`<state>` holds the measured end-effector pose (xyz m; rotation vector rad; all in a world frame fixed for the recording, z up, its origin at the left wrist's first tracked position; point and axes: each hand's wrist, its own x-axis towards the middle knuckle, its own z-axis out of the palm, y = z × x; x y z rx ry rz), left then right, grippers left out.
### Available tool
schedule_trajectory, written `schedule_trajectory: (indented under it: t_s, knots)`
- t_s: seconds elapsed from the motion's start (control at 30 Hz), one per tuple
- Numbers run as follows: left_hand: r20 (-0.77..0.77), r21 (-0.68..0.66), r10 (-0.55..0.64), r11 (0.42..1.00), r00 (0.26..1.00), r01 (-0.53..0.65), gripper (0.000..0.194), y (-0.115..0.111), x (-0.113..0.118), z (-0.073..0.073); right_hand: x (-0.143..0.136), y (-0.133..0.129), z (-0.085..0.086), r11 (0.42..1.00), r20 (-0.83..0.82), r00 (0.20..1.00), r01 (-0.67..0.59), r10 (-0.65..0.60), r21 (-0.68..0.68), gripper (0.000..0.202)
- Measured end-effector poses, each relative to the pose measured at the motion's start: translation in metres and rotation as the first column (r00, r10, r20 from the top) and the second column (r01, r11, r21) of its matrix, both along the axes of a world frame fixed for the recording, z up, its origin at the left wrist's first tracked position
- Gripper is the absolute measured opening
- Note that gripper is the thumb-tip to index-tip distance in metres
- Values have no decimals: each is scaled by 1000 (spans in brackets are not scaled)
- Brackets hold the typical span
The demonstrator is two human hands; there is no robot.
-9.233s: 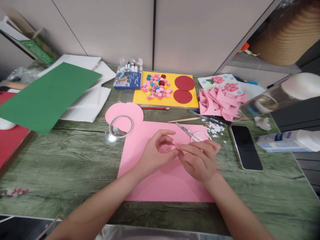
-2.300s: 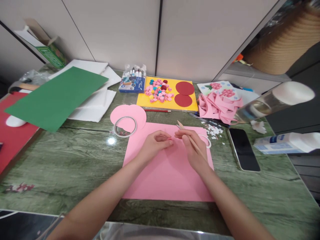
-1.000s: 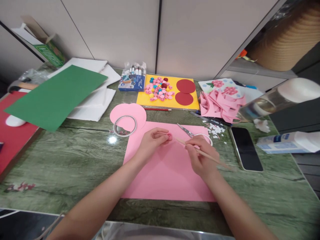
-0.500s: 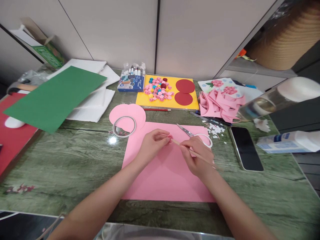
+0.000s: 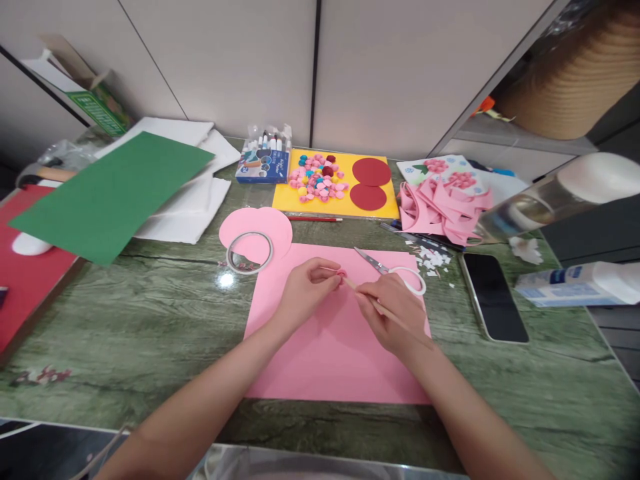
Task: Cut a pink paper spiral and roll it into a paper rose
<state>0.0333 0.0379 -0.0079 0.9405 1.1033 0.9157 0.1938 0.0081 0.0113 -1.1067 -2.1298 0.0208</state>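
Note:
Between the thumb and fingers of my left hand (image 5: pixel 306 288) is a small pink paper coil (image 5: pixel 342 273), partly covered by the fingertips. My right hand (image 5: pixel 395 307) is closed round a thin wooden stick (image 5: pixel 350 284), whose tip touches the coil or lies right beside it. Both hands are over a large pink paper sheet (image 5: pixel 335 367). Just beyond my right hand, scissors (image 5: pixel 373 260) with white handles lie on the sheet. A roll of tape (image 5: pixel 271 253) rests against round pink paper cutouts (image 5: pixel 274 225) at the sheet's far left corner.
At the back, a yellow sheet (image 5: pixel 285 200) bears small coloured paper pieces (image 5: pixel 320 179) and red circles (image 5: pixel 371 172). Pink scraps (image 5: pixel 440 210), a phone (image 5: pixel 494 297), a clear bottle (image 5: pixel 530 207) and a glue bottle (image 5: pixel 565 283) are rightward. Green paper (image 5: pixel 115 193) lies left.
My right hand has shifted slightly, and the stick's angle has changed a little. My left hand stays in place with the coil.

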Motion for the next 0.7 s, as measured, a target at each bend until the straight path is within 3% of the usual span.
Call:
schedule_trajectory:
  t_s: [0.13,0.37,0.53,0.7]
  knots:
    - [-29,13,25,1000,999,-25,17,-1,2,5,1,-1,-5,999,-6,1000,5,-5,40,2]
    - [7,-2,71,997,997,-71,19,-1,0,8,-1,-6,-6,999,-16,999,38,-38,-18,21]
    - [0,2,89,996,996,-89,19,-1,0,9,1,-4,-7,997,73,996,39,-44,68,18]
    - [-23,-9,88,996,996,-88,18,-3,2,11,-2,-3,-3,990,7,1000,8,-9,141,8]
